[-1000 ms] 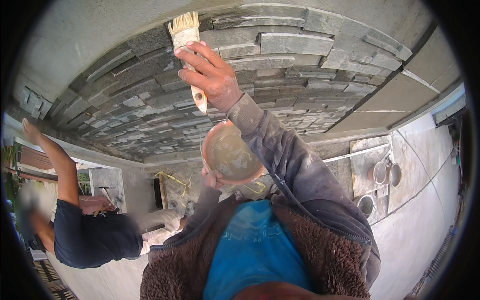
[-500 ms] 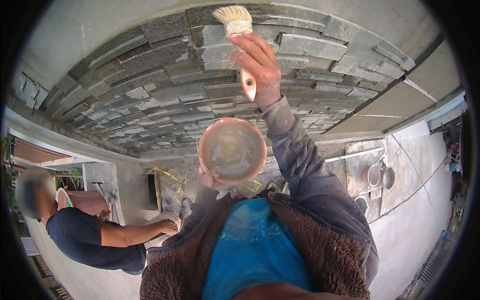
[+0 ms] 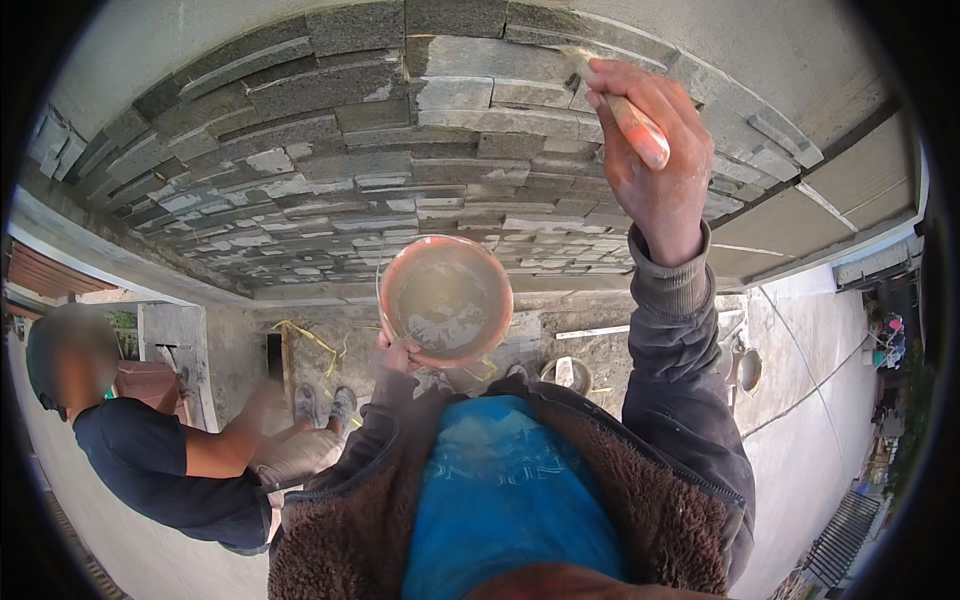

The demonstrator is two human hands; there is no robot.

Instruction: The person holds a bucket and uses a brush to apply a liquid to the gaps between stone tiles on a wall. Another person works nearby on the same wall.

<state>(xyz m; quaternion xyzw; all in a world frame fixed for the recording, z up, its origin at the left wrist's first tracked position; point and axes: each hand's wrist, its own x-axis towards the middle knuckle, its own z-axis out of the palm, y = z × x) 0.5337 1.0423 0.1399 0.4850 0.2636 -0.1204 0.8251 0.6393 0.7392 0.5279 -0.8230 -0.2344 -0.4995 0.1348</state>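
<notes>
My right hand (image 3: pixel 668 175) is raised at the upper right, fingers wrapped round the handle of a paintbrush (image 3: pixel 640 133). The handle is pale with orange-red smears. Its bristles, partly hidden behind my fingers, point toward the stone-clad wall (image 3: pixel 365 155) and seem to meet it. Thin layered grey stones make up this cladding, some dark and some with a paler look. Low in the middle, my left hand (image 3: pixel 397 354) grips the near-left side of a reddish bucket (image 3: pixel 440 243), which holds a murky grey-brown liquid.
A co-worker in a dark shirt (image 3: pixel 130 445) is at the left, one hand blurred. Beyond my right sleeve, a round container (image 3: pixel 748 370) stands on the ground. Another tub (image 3: pixel 590 375) sits below the wall, near a long pale strip (image 3: pixel 592 332). Yellow tape (image 3: pixel 310 340) lies left of the bucket.
My right hand has swung right and turned, bringing the brush from upright bristles to the stone face. The bucket shows slightly further left in view. The co-worker's arm has lifted.
</notes>
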